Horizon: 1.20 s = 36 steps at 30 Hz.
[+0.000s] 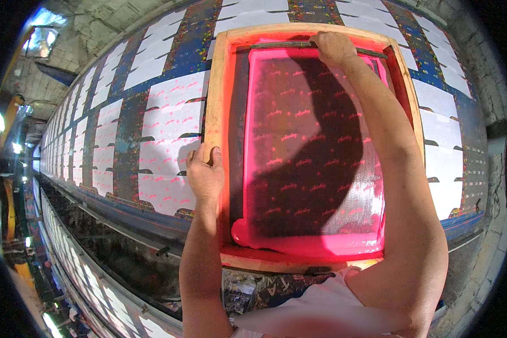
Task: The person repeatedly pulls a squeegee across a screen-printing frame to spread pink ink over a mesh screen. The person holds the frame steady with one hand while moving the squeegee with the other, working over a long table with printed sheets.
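Note:
A wooden screen-printing frame lies in front of me, its inner sides stained red-pink. Bright pink ink lines the mesh, thickest along the near edge, and small script patterns show through the mesh. My right hand is closed round a long dark squeegee at the frame's far end. On the frame's left side rests my left hand, its thumb on the wood and its fingers round the outer edge. The shadow of my right arm falls across the mesh.
White cut sheets with pink print lie in rows on the long blue, paint-speckled table to the left. Unprinted white sheets lie at the right and beyond the frame. A rail runs along the table's near edge.

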Each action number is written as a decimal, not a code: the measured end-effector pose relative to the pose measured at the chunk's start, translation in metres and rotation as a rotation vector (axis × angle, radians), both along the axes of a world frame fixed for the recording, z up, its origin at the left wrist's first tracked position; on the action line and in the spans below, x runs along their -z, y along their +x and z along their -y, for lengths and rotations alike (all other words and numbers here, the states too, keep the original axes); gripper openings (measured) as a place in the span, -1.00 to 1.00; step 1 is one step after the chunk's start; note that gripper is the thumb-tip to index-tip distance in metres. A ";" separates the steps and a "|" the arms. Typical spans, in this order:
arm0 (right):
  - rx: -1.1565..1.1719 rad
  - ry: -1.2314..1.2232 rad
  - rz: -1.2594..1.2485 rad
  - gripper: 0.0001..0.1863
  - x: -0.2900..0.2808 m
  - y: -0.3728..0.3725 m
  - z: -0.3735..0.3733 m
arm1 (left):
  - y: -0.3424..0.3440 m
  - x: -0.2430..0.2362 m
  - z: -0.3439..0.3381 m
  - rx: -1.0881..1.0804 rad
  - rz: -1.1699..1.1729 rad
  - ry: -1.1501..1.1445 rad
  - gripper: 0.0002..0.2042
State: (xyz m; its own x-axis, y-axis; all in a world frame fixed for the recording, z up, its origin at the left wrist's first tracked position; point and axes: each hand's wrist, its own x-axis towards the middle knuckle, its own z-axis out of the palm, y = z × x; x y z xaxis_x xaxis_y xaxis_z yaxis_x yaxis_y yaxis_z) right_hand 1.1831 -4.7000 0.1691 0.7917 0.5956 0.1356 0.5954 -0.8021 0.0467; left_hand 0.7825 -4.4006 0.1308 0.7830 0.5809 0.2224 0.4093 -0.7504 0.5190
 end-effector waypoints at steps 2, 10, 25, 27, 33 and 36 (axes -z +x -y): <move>-0.006 -0.028 -0.028 -0.55 -0.001 -0.001 0.001 | 0.000 -0.002 0.002 -0.016 -0.013 0.002 -0.54; -0.096 -0.063 -0.133 -0.58 -0.025 -0.079 0.014 | 0.001 -0.005 0.003 0.024 0.013 0.073 -0.55; -0.068 -0.011 -0.191 -0.58 -0.040 -0.425 0.063 | 0.002 0.003 -0.008 0.079 0.039 0.033 -0.48; -0.053 -0.009 -0.203 -0.57 -0.041 -0.464 0.067 | 0.000 0.003 -0.006 0.102 0.074 0.085 -0.48; -0.070 -0.053 -0.214 -0.49 -0.046 -0.539 0.079 | -0.005 -0.012 0.005 0.091 -0.031 0.107 -0.49; -0.114 0.038 -0.219 -0.39 -0.043 -0.553 0.083 | -0.007 -0.019 0.011 0.083 -0.099 0.121 -0.51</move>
State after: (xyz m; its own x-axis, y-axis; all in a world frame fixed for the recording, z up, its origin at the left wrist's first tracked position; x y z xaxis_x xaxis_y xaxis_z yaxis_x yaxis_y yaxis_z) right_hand 0.6306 -4.7830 0.2122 0.7326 0.6806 -0.0082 0.6748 -0.7278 -0.1221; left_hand 0.7754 -4.4119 0.1495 0.8485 0.4872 0.2064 0.3880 -0.8381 0.3834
